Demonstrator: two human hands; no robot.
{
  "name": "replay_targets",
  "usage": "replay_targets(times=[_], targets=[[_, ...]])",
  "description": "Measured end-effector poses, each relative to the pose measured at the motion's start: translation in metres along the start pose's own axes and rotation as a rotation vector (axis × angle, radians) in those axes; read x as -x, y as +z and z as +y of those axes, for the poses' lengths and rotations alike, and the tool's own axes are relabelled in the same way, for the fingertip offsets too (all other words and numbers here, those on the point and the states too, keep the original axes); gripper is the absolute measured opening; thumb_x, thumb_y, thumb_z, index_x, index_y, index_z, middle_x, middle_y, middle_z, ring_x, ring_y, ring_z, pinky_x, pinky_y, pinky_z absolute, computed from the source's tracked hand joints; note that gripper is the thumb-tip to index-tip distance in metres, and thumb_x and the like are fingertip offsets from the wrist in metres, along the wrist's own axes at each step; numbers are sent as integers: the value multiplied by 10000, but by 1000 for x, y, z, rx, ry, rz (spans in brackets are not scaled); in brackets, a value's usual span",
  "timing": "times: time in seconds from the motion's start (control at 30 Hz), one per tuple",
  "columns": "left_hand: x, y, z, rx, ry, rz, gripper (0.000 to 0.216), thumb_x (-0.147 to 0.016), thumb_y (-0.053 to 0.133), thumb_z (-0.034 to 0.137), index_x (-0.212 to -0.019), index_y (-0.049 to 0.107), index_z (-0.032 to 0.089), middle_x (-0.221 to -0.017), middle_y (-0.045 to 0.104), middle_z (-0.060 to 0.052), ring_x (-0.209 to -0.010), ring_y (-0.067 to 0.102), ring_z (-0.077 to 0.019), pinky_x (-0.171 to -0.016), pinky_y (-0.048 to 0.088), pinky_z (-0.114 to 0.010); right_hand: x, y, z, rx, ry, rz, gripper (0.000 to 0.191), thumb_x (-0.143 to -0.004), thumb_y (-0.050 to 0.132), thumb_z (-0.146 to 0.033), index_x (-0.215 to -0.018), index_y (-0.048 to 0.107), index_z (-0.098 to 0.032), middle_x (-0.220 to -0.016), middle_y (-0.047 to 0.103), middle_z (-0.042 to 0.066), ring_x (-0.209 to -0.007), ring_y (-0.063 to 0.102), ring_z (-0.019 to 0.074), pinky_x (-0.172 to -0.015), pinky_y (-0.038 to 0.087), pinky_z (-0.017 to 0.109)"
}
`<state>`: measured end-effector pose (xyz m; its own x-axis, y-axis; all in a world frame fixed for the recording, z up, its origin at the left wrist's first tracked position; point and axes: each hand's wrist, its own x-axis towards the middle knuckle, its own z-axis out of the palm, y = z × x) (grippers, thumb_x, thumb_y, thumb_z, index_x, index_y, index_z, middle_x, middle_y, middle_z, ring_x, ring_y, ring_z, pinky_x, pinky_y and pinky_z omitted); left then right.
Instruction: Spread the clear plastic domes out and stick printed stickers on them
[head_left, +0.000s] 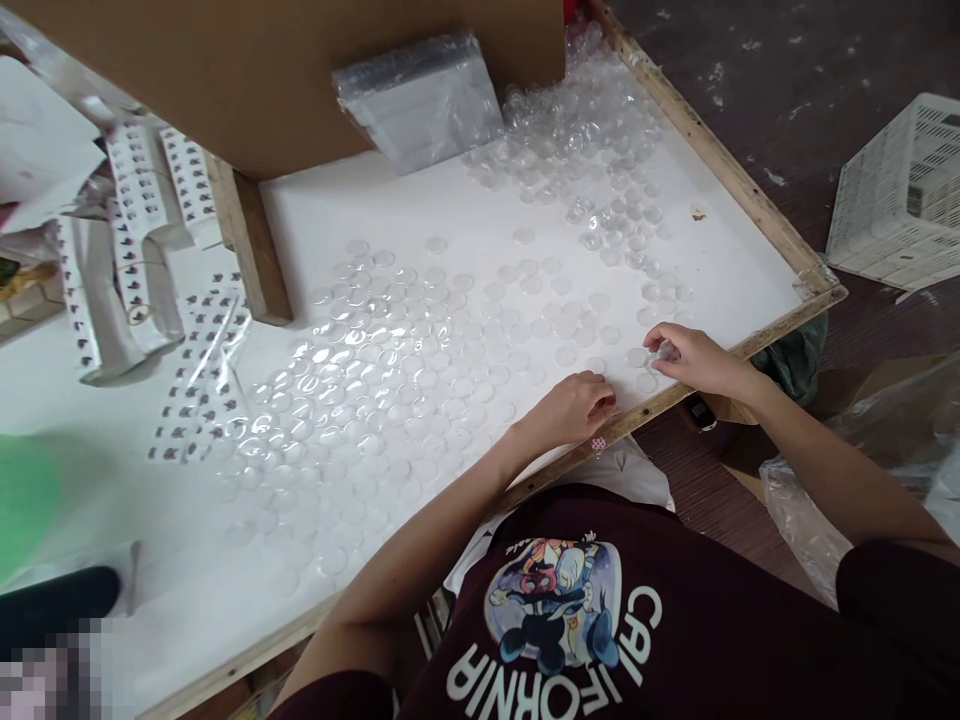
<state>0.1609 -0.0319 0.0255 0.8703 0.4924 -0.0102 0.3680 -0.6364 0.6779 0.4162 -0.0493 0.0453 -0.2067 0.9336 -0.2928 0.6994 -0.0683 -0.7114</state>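
Many small clear round domes (pixel 390 370) lie flat side down across a white board (pixel 465 215) with a wooden rim (pixel 720 160). A loose heap of the same clear domes (pixel 585 130) sits at the board's far right corner. My left hand (pixel 574 405) rests at the near edge with its fingers curled, knuckles up; what is under them is hidden. My right hand (pixel 694 358) is a little to the right, fingertips pinched on one clear dome (pixel 661 352) at the edge of the laid-out field.
A cardboard box (pixel 247 70) overhangs the board's far side, with a clear plastic bag (pixel 420 100) against it. Printed sticker sheets (pixel 195 390) and white strips (pixel 135 220) lie at left. A white plastic crate (pixel 900 195) stands on the dark floor at right, crumpled plastic film (pixel 892 440) beside me.
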Motion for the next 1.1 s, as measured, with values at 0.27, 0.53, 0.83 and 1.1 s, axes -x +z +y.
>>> replay_targets(times=[0.27,0.53,0.83,1.1], targets=[[-8,-1,5,-208,-89,71,159,-967,540,196,-1098,622,161,-979,671,-111,-957,631,-274,-857,515,-427,4,-12,13,-42,2,112,249,-846,612,-278,-1087,644,-224,-1183,678,98,-918,661,222,-822,552,379],[-55,11,10,-249,-25,171,259,-955,581,162,-1212,555,178,-1189,623,-121,-1092,579,-287,-900,487,-424,4,-14,22,-144,-5,133,238,-844,612,-302,-1062,671,-227,-1148,708,89,-950,657,225,-871,546,405],[-97,27,13,-279,120,66,145,-989,497,120,-1043,629,144,-1104,669,-125,-1056,612,-267,-890,495,-382,2,-51,58,-196,84,362,321,-782,669,-324,-1073,667,-189,-1112,714,107,-867,663,215,-852,548,415],[-93,28,7,94,-13,170,295,-1033,397,120,-1257,586,155,-1130,720,-104,-967,698,-203,-820,548,-329,1,-58,76,126,67,480,248,-803,609,-248,-1038,686,-225,-1142,682,118,-1030,651,287,-936,526,479]])
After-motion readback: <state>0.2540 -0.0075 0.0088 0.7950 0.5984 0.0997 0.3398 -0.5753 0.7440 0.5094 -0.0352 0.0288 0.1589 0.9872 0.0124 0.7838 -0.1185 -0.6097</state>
